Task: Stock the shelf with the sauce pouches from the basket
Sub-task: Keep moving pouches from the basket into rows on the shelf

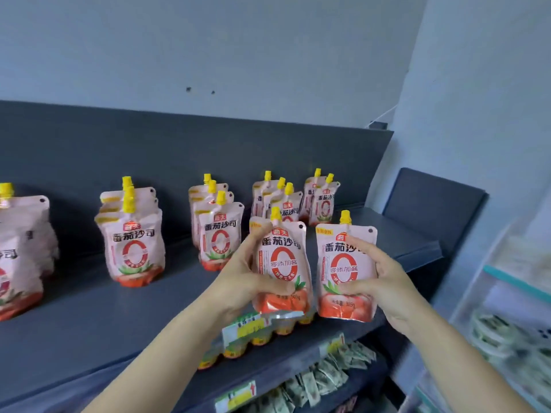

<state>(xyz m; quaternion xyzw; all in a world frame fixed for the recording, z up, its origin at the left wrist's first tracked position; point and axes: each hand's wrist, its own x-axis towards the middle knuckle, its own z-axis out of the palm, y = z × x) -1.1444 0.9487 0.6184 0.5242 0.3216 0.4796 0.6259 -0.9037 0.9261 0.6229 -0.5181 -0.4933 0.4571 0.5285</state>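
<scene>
Left grip (247,281) curls round one sauce pouch (281,263), and right grip (390,281) pinches a second pouch (346,263) just beside it. Both are upright, labels forward, over the shelf (119,317) edge. Likely the front of the rows standing beyond the grips. Basket out of sight.

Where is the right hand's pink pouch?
In head view, the pink pouch is right of centre, at the grey shelf's front, beside the left hand's pouch.

Two held pouches (281,263), one in the left grip (238,281), one in the right grip (393,284). On the shelf (89,317), five rows: three, three, three and two by caps (126,181); the leftmost row (21,248) is cut off, uncountable.
</scene>
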